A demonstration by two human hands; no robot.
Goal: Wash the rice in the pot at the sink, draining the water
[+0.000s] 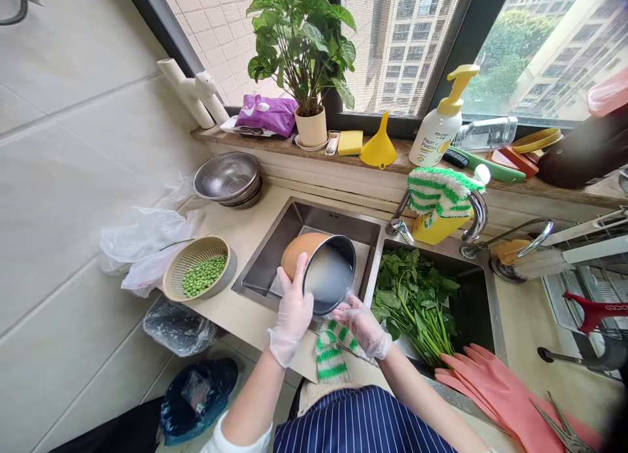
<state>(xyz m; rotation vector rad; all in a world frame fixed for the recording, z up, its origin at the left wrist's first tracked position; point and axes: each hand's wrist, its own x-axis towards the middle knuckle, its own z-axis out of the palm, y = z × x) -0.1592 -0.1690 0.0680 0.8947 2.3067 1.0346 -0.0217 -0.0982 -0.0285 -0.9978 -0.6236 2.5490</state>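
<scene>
Pot (328, 274) held tilted over the left basin of the sink (294, 225), mouth turned toward the camera; inside shows cloudy whitish liquid, contents beneath not discernible. Left hand (294, 302), in a thin clear glove, grips the pot's left rim and wall, fingers wrapped over the edge. Right hand (362, 322), also gloved, is at the pot's lower right edge, fingers spread and touching the rim from below; whether it bears weight cannot be told. An orange-brown bowl (300, 247) lies in the basin directly behind the pot, partly hidden by it. Right of the pot, the second basin holds a heap of leafy greens (415, 299). A green-and-white striped cloth (331, 355) hangs over the sink's front edge just below the pot; a second striped cloth (441, 192) is draped on the tap (478, 220) behind and right of the pot. Left of the pot, on the counter, a beige basket (184, 279) holds green peas (203, 275), with clear plastic bags (147, 240) beside it and stacked steel bowls (228, 178) further back. Pink rubber gloves (490, 387) lie on the counter to the pot's lower right. On the windowsill behind the pot: potted plant (304, 47), yellow funnel (379, 148), soap pump bottle (439, 129).
</scene>
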